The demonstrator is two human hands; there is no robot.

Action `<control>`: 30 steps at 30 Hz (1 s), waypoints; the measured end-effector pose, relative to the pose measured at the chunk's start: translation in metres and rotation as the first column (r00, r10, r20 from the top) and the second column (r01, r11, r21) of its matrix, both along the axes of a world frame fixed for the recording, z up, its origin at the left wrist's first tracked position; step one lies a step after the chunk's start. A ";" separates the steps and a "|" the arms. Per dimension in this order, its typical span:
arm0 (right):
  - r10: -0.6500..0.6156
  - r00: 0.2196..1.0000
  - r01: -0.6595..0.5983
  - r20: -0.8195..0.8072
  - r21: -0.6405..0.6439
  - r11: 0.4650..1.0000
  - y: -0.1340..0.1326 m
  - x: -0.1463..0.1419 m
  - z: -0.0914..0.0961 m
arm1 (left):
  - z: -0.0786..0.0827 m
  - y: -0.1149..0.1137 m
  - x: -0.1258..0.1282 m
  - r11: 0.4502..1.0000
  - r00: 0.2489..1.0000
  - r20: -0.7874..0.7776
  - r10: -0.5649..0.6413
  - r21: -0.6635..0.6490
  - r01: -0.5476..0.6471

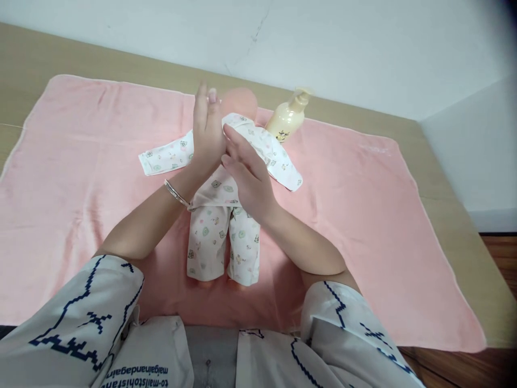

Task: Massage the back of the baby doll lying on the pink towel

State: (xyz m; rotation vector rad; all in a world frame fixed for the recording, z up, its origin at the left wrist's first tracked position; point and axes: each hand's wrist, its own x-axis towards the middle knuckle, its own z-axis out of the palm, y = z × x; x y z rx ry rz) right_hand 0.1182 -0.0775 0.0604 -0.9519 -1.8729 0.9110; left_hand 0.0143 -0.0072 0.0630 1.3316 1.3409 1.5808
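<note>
My left hand (210, 124) is raised over the chest of a baby doll, its fingers stretched upward. Against its palm and wrist side, my right hand (251, 175) presses with straight fingers, and neither hand holds an object. Beneath them the doll lies on its back in a white printed top (246, 126) and matching trousers (208, 237). Part of the doll's head (241, 102) shows behind my left hand. Beyond its sleeve on the right, a cream pump bottle (286, 118) stands tilted in view. A silver bangle (176, 194) circles my left wrist.
A pink blanket (363, 226) is spread under the doll, with some creases at the left. It covers most of a wooden table (464, 237). A white wall (343, 54) runs along the table's far edge. Reddish wood flooring (501, 258) shows at the right.
</note>
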 end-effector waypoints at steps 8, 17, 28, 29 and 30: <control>-0.254 0.918 0.165 0.304 0.288 0.943 0.064 0.016 -0.037 | -0.055 0.027 -0.003 0.996 0.979 -0.201 0.011 0.094 0.008; -0.256 0.791 0.070 0.556 0.334 0.940 0.097 0.039 -0.037 | -0.066 0.027 0.002 0.983 0.971 -0.220 0.093 0.173 -0.055; -0.349 0.701 0.114 0.622 0.386 0.916 0.064 0.012 -0.036 | -0.063 0.023 0.001 0.987 0.990 -0.120 0.077 0.146 -0.059; -0.312 0.719 0.086 0.621 0.366 0.927 0.071 0.016 -0.036 | -0.061 0.022 0.001 0.987 0.989 -0.124 0.078 0.151 -0.059; -0.289 0.733 0.078 0.616 0.347 0.935 0.079 0.022 -0.037 | -0.060 0.021 0.001 0.986 0.988 -0.131 0.081 0.158 -0.060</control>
